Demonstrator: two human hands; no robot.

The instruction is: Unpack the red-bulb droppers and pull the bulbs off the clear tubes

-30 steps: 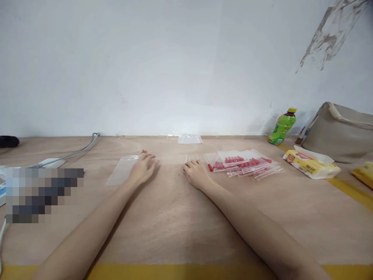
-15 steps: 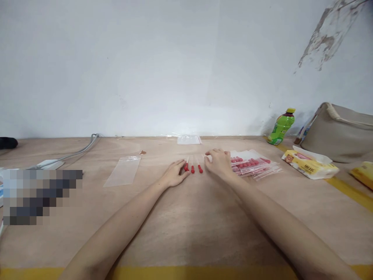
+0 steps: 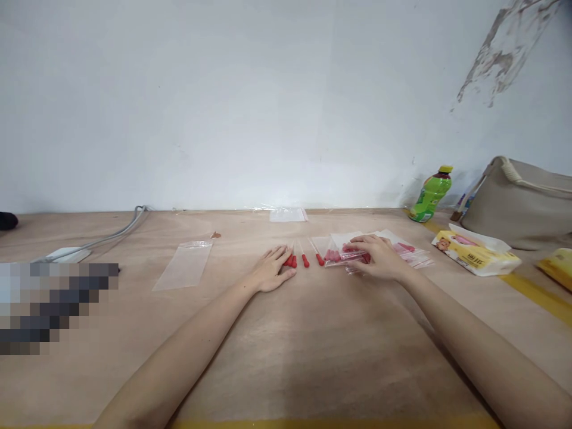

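Note:
My left hand [image 3: 273,271] lies flat on the table with its fingers stretched out, the fingertips touching red-bulbed droppers [image 3: 294,261]. To the right of these lie two more loose droppers with thin clear stems and red bulbs, one [image 3: 305,261] in the middle and one [image 3: 319,259] beside the bags. My right hand [image 3: 379,255] is curled over the pile, fingers and thumb around a clear plastic bag [image 3: 335,255] with red-bulbed droppers inside. Part of that bag is hidden under the fingers. More filled bags [image 3: 413,256] lie beneath and right of this hand.
A flat clear zip bag [image 3: 185,268] lies at the left, and a stack of bags [image 3: 288,215] by the wall. A tissue pack [image 3: 476,253], green bottle [image 3: 431,193] and beige handbag [image 3: 521,202] stand right. A grey cable [image 3: 116,234] runs at the left.
My right hand has moved right, from beside the loose droppers onto the bagged ones, closing around a bag. My left hand stays flat beside the droppers, with little movement.

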